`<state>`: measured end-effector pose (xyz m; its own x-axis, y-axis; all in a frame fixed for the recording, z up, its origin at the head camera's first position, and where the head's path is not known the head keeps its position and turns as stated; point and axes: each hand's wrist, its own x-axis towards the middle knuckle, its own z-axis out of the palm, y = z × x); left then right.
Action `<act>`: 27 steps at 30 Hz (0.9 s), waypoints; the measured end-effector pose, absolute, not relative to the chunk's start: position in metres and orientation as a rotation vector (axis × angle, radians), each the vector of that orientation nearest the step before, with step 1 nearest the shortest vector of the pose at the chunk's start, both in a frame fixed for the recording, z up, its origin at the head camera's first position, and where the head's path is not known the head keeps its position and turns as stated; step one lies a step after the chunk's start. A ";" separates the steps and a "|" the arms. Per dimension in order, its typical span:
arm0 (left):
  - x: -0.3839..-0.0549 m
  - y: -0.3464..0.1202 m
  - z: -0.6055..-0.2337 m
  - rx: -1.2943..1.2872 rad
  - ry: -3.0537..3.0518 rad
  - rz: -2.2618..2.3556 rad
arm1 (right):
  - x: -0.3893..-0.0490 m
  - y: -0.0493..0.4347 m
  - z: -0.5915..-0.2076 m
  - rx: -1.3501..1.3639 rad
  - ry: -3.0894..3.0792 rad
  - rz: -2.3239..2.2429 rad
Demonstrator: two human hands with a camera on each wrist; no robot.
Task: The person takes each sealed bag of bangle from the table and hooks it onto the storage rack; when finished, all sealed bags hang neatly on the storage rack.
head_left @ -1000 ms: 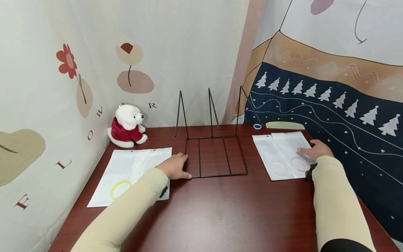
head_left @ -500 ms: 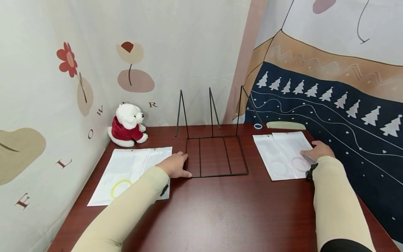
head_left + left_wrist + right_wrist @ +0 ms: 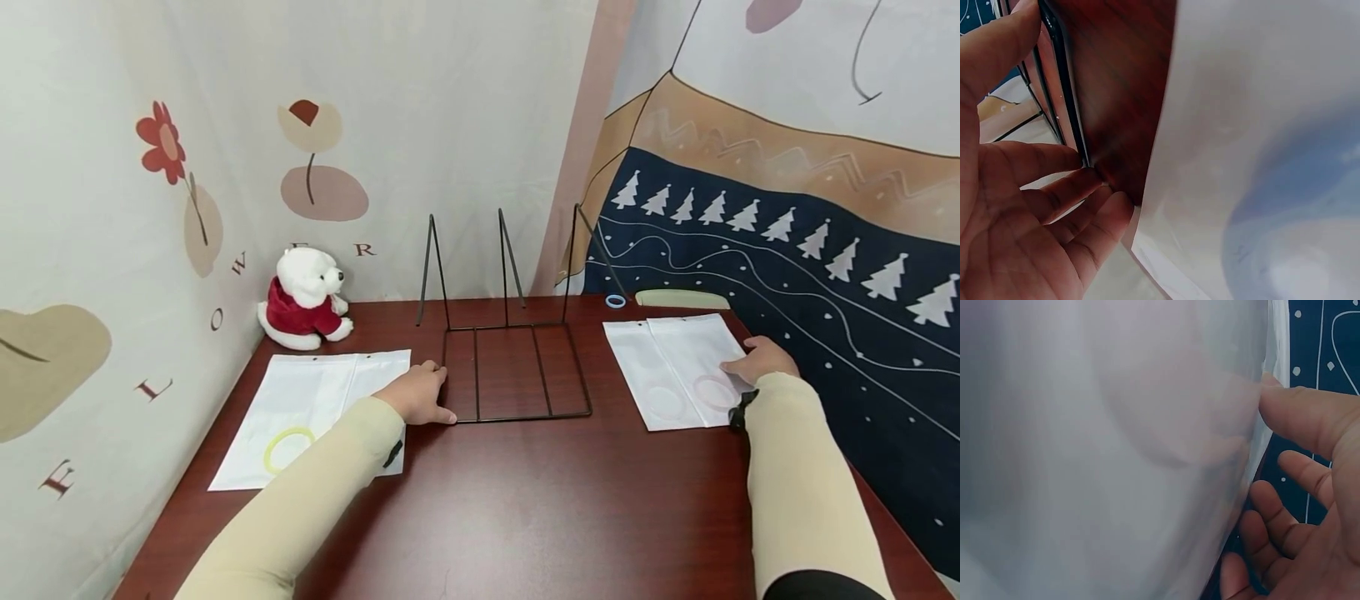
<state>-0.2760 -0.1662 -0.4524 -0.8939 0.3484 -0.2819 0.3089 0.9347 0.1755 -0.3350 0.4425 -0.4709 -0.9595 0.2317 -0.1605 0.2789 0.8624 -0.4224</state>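
Note:
My left hand [image 3: 416,394] rests at the left side of a black wire rack [image 3: 534,373]. In the left wrist view its thumb and fingertips touch a dark bar [image 3: 1065,81], with the fingers fairly straight. Just left of that hand lies a white translucent sleeve [image 3: 311,385] with a yellow ring [image 3: 268,454] on or in it; I cannot tell which. My right hand [image 3: 767,360] is at the right edge of another white translucent sleeve [image 3: 637,350]. Its thumb touches the sleeve's edge, the other fingers lie outside it, spread apart. Faint pale rings show through this sleeve.
A white plush bear [image 3: 303,304] in red clothes sits at the back left. A small light-blue ring [image 3: 615,301] and a pale green curved object [image 3: 682,298] lie at the back right. Patterned cloths [image 3: 450,100] hang behind the brown table [image 3: 540,508].
My right thumb has shifted slightly right, toward the sleeve's edge. The left hand stays at the rack, and the other objects keep their places.

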 end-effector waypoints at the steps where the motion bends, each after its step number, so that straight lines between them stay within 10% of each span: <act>1: -0.276 -0.166 -0.452 0.483 2.779 0.182 | -0.335 0.443 -0.471 0.400 2.939 -0.690; 27: -0.277 -0.164 -0.452 0.513 2.795 0.116 | -0.331 0.434 -0.465 0.436 2.902 -0.902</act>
<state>-0.2766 -0.1639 -0.4517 -0.8923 0.3589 -0.2737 0.3350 0.9330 0.1314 -0.3312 0.4342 -0.4649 -0.9571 0.2473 -0.1507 0.2892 0.7874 -0.5443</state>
